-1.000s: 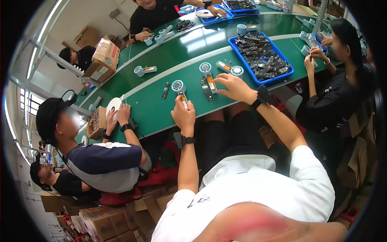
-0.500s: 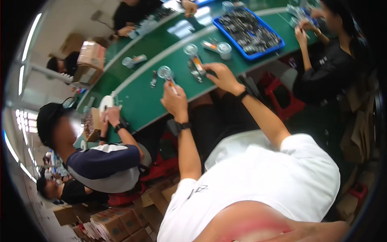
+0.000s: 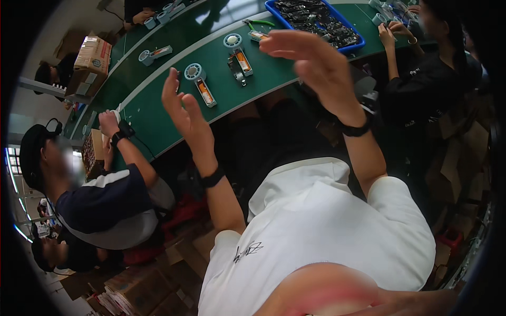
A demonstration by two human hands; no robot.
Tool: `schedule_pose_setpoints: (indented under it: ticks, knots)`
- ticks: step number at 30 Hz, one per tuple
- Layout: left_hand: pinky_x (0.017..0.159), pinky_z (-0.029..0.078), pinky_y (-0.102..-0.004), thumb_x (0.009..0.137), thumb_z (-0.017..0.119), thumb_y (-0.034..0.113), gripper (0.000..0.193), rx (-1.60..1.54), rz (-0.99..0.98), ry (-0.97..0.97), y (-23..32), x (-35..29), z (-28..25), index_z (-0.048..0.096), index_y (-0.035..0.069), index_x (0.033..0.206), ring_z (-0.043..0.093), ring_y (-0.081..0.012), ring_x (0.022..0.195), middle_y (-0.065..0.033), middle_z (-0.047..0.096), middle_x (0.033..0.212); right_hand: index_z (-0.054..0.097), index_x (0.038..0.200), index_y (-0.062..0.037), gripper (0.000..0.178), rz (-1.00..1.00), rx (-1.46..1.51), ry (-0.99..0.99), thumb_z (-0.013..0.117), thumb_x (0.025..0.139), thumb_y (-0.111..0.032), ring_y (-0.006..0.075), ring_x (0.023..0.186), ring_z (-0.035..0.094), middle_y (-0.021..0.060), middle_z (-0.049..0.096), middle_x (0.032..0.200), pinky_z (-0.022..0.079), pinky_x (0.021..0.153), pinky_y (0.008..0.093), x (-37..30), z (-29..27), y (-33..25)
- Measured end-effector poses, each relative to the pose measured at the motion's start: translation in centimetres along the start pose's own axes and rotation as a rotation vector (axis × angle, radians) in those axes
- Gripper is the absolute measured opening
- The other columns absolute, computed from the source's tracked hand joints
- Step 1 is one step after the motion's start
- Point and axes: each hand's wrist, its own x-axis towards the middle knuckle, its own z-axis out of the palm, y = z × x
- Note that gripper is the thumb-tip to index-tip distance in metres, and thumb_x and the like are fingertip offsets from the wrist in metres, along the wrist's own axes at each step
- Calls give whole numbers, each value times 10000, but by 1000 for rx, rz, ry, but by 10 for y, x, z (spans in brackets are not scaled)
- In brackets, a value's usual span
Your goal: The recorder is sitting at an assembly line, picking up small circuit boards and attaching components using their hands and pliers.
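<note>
Both my hands are raised over the green bench, fingers stretched out, holding nothing. My left hand (image 3: 188, 113) is just left of a handheld fan (image 3: 194, 72) with a round grey-blue head and an orange cell in its uncovered handle. A second fan of this kind (image 3: 242, 61) lies farther right, with a dark, shiny strip-like part (image 3: 235, 72) along its left side. My right hand (image 3: 321, 71) is up near the bench edge, partly covering a third piece with an orange cell (image 3: 257, 36). Green-handled pliers (image 3: 261, 22) lie just beyond that piece.
A blue tray (image 3: 360, 44) heaped with dark parts stands at the far right. Another fan (image 3: 156, 53) lies on the bench section beyond the pale divider. A person in a cap (image 3: 100, 200) works at my left, a person in black (image 3: 429, 89) at my right. Cartons (image 3: 90, 63) are stacked far left.
My left hand has let go of the fan, which now lies on the bench. My right hand has come away from the second fan. Both hands have risen and spread apart.
</note>
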Motion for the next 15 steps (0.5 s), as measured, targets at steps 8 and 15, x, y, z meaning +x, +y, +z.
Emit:
schedule_pose_setpoints:
  ticks: [8,15]
  knots:
    - [1247,337,-539,1074,393,663,759,-1000,420,150,136,11,-167,444,109,1590,489,-372,1450,-176,435,1639,396,1584,-34,940,-330,326,-119,558,954,-713,421,1453,442,227,550,1510,376,1201,545,-64,-199,-164]
    - [1236,352,-522,1080,427,593,720,-913,414,70,92,25,-265,456,71,1575,505,-359,1443,-188,475,1604,459,1505,-26,780,-380,97,-149,564,973,-587,381,1357,499,203,591,1435,415,1144,508,-224,-447,-282]
